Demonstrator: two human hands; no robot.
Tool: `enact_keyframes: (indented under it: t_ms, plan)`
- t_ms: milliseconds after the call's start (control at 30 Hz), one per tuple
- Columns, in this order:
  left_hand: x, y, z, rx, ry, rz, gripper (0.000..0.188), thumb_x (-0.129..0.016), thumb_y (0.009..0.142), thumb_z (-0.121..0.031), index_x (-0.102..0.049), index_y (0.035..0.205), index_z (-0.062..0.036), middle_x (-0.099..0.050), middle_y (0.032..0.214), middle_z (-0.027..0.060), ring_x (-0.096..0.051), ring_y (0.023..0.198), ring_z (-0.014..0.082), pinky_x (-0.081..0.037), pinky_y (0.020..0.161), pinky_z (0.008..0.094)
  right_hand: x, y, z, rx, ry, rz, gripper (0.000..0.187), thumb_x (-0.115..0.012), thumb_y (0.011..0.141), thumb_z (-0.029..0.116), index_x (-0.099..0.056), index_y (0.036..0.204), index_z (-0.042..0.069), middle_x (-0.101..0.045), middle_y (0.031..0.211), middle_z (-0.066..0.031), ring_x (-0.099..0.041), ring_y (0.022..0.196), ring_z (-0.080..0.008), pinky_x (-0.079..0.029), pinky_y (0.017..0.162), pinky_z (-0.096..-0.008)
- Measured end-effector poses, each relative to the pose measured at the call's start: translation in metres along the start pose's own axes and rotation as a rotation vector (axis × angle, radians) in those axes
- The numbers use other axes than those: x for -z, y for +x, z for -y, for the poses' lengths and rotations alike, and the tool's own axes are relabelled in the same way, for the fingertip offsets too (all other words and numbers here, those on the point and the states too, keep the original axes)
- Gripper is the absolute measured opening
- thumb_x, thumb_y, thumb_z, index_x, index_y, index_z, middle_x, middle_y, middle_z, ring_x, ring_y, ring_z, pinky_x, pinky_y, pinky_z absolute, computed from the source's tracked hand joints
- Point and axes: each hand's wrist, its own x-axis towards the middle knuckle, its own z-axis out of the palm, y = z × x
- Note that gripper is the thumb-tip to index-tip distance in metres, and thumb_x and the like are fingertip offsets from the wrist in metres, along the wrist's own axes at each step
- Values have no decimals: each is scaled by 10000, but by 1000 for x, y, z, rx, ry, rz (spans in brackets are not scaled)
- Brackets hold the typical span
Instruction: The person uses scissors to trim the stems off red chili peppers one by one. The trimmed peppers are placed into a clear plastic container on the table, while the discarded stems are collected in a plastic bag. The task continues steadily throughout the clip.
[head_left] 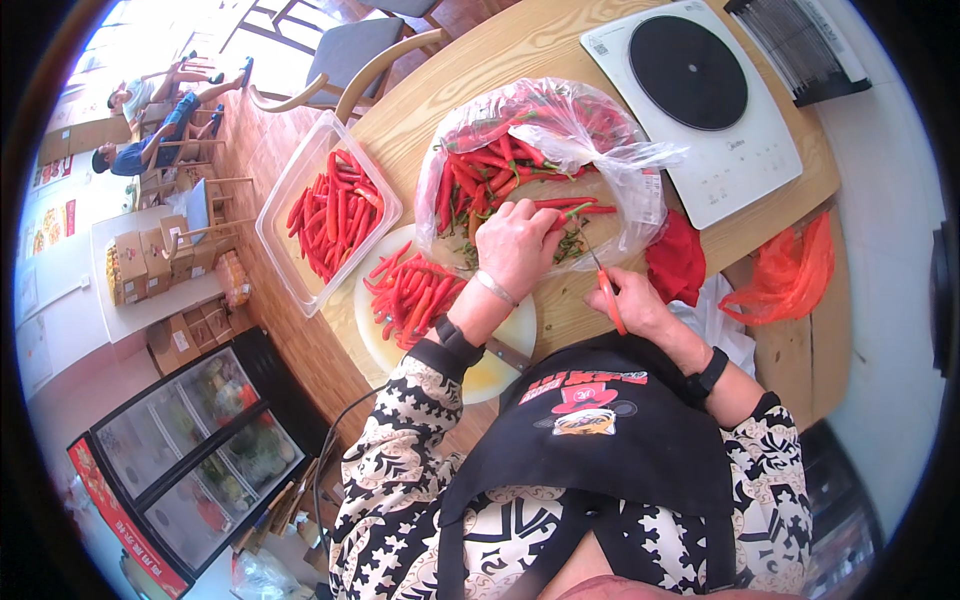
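Observation:
My left hand [517, 243] is closed on a red chili pepper [597, 209], pinching it near the green stem, over the mouth of a clear plastic bag [645, 190]. More red chilies [487, 172] fill that bag, with cut green stems [570, 246] lying at its near side. In my right hand [637, 303] is a pair of scissors [607, 290] with orange handles, its blades pointing up toward the pepper's stem end. Beside my left wrist, a heap of chilies [412, 292] lies on a round white cutting board [372, 338]. A knife [508, 354] rests there, partly hidden.
A clear plastic tub [275, 225] of red chilies stands at the table's left. On the far right sits a white induction cooker [742, 180]. Red cloth or bag [677, 258] and an orange plastic bag [790, 270] lie right. Chairs, a drinks fridge [190, 450] and seated people are beyond.

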Motion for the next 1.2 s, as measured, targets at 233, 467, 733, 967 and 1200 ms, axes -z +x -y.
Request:
enact_keyframes:
  t_ms: [233, 467, 733, 967, 1200]
  plan:
    - [7, -19, -3, 11, -29, -17, 121, -744, 773, -218, -742, 875, -151, -585, 786, 44, -604, 802, 257, -509, 661, 383, 4, -5, 21, 55, -81, 17, 431, -674, 816, 402, -667, 1034, 30, -706, 864, -155, -696, 857, -303, -522, 775, -393]
    - [5, -21, 1, 7, -195, -77, 86, -732, 806, -185, -732, 859, -118, -607, 808, 57, -614, 808, 270, -511, 680, 389, 22, -8, 26, 5, 526, 527, 324, -615, 905, 293, -554, 719, 34, -520, 618, -10, -546, 558, -126, -433, 545, -254]
    - [-58, -11, 4, 266, -163, -20, 175, -695, 843, -212, -648, 969, -100, -655, 897, 122, -668, 842, 313, -538, 698, 436, 15, -4, 4, 18, 804, 230, 322, -644, 917, 352, -590, 879, 37, -541, 624, -18, -554, 554, -119, -417, 527, -238]
    - [-77, 20, 3, 208, 71, 185, 255, -695, 828, -291, -641, 972, -88, -688, 935, 137, -690, 839, 334, -543, 702, 464, 5, -9, -9, 7, 607, 203, 329, -650, 898, 354, -603, 841, 33, -568, 624, -26, -569, 565, -115, -419, 533, -248]
    - [-11, 3, 17, 431, -390, -179, 223, -710, 825, -241, -608, 922, -68, -672, 691, 118, -667, 594, 262, -535, 558, 388, 0, -14, -5, 35, 461, 346, 301, -673, 914, 313, -624, 873, 19, -594, 667, -23, -583, 587, -113, -465, 563, -254]
